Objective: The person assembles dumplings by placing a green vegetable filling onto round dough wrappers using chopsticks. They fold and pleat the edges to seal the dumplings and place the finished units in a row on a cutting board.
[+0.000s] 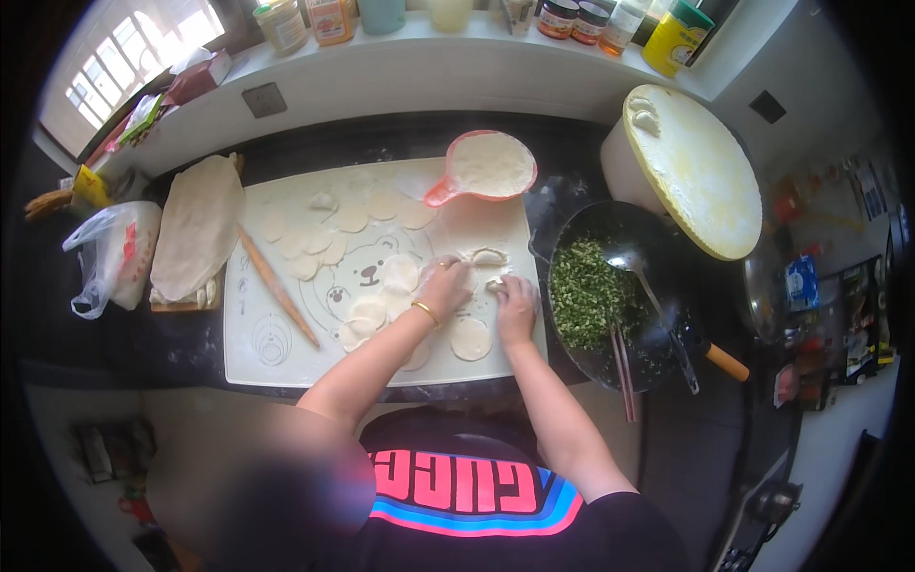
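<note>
My left hand (446, 286), with a gold bracelet at the wrist, is low over the pale dough mat (515, 229). Its fingers are curled together near the left end of a folded dumpling (489, 257), and whatever they hold is hidden. Close beside it, my right hand (518, 307) pinches a small white dumpling (495, 284) between thumb and fingers. One round dumpling wrapper (471, 339) lies flat just below the hands. Several overlapping wrappers (367, 313) are partly under my left forearm, and more wrappers (319, 250) spread over the far left of the mat.
A rolling pin (276, 286) lies left, beside a board with rolled dough (198, 229) and a plastic bag (119, 253). A pink scoop of flour (491, 164) stands at the back. Right are a wok of chopped green filling (591, 296), chopsticks (622, 372), a spoon (667, 324) and a floured tub (701, 172).
</note>
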`<state>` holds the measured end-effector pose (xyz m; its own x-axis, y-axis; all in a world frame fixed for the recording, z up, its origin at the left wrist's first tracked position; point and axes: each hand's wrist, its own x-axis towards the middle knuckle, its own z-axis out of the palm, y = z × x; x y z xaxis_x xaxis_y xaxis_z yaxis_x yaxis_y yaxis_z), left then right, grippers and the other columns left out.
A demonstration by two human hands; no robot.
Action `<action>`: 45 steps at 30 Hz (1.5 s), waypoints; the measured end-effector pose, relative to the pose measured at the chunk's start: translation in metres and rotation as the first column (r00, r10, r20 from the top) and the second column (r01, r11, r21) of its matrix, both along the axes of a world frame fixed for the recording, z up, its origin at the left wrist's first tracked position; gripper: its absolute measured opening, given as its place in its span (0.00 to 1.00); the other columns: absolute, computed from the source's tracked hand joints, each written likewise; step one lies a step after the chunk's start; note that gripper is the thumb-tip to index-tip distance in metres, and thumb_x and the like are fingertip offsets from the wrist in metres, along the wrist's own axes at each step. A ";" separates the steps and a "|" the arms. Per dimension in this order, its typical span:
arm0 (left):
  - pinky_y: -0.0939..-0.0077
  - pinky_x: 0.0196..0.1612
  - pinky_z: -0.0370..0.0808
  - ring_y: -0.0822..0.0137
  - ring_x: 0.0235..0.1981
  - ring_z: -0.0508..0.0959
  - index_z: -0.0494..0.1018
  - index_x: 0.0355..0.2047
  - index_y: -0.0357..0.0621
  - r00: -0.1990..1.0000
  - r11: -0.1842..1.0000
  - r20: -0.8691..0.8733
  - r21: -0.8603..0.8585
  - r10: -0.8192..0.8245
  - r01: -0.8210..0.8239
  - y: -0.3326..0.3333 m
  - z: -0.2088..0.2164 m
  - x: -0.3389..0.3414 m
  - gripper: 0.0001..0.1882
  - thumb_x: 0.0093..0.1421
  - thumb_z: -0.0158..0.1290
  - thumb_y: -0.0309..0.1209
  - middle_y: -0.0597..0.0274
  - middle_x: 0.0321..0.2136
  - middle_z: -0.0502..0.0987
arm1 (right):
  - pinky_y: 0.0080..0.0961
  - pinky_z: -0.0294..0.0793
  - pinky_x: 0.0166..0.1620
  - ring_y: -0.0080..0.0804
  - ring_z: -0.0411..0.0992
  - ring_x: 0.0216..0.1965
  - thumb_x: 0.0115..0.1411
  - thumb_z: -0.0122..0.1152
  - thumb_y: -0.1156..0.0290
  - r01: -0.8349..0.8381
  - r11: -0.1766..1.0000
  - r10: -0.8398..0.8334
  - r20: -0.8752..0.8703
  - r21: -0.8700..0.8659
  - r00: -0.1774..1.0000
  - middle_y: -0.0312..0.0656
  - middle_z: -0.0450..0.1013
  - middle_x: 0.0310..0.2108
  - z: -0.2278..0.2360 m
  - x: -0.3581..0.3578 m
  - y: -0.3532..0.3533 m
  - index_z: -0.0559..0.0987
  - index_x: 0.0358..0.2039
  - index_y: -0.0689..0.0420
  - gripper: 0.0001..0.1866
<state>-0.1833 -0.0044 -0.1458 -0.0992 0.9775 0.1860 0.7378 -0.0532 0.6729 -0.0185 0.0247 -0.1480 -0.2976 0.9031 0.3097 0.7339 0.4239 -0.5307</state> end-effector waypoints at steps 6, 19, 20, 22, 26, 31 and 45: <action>0.63 0.53 0.63 0.50 0.49 0.65 0.67 0.47 0.42 0.999 0.998 -0.027 -0.049 0.030 -0.031 -0.002 0.013 -0.011 0.33 0.36 0.62 0.31 0.50 0.47 0.66 | 0.35 0.64 0.50 0.47 0.64 0.45 0.44 0.57 0.84 -0.095 0.995 0.089 -0.192 -0.020 0.977 0.48 0.66 0.42 0.007 -0.020 0.017 0.73 0.39 0.57 0.18; 0.67 0.44 0.70 0.55 0.38 0.73 0.72 0.29 0.41 0.999 0.926 -0.029 -0.375 0.036 -0.044 0.024 0.024 -0.024 0.16 0.39 0.61 0.33 0.53 0.32 0.74 | 0.34 0.64 0.49 0.45 0.64 0.45 0.43 0.57 0.84 -0.060 0.991 0.040 -0.157 -0.123 0.987 0.46 0.67 0.40 0.008 -0.013 0.018 0.74 0.39 0.56 0.19; 0.67 0.43 0.71 0.55 0.36 0.74 0.73 0.27 0.40 0.999 0.945 -0.023 -0.324 0.029 -0.035 0.022 0.019 -0.026 0.14 0.40 0.60 0.33 0.53 0.31 0.75 | 0.34 0.64 0.49 0.45 0.64 0.45 0.44 0.57 0.84 -0.083 0.990 0.064 -0.159 -0.116 0.985 0.46 0.67 0.40 0.003 -0.014 0.021 0.74 0.39 0.56 0.19; 0.69 0.41 0.71 0.56 0.34 0.75 0.73 0.26 0.40 0.998 0.960 0.047 -0.280 0.044 -0.029 0.015 0.018 -0.027 0.11 0.42 0.58 0.31 0.53 0.30 0.75 | 0.34 0.64 0.50 0.46 0.64 0.46 0.44 0.56 0.84 -0.100 0.986 0.075 -0.175 -0.136 0.982 0.47 0.67 0.41 0.005 -0.017 0.022 0.74 0.40 0.56 0.20; 0.73 0.38 0.72 0.60 0.31 0.76 0.74 0.30 0.38 0.959 0.992 0.256 0.003 0.125 -0.130 -0.013 0.024 -0.024 0.08 0.48 0.55 0.27 0.55 0.28 0.75 | 0.33 0.65 0.49 0.46 0.65 0.46 0.47 0.55 0.83 -0.023 0.997 0.007 -0.222 -0.069 0.975 0.48 0.68 0.43 0.020 -0.024 0.009 0.73 0.41 0.59 0.17; 0.76 0.33 0.74 0.67 0.30 0.77 0.72 0.38 0.38 0.688 0.980 0.700 -0.095 0.191 -0.176 -0.033 0.025 -0.020 0.10 0.55 0.51 0.28 0.58 0.30 0.77 | 0.25 0.70 0.40 0.33 0.71 0.38 0.56 0.55 0.74 -0.161 0.920 -0.047 -0.509 -0.357 0.860 0.43 0.72 0.38 0.030 -0.037 -0.011 0.73 0.40 0.62 0.11; 0.82 0.28 0.73 0.74 0.25 0.76 0.74 0.33 0.32 0.559 0.986 0.815 -0.076 0.148 -0.151 -0.061 0.063 -0.022 0.13 0.58 0.51 0.33 0.59 0.26 0.77 | 0.18 0.68 0.32 0.18 0.69 0.27 0.55 0.57 0.73 -0.445 0.789 0.032 -0.693 -0.425 0.720 0.35 0.73 0.25 0.066 -0.050 -0.017 0.75 0.30 0.61 0.05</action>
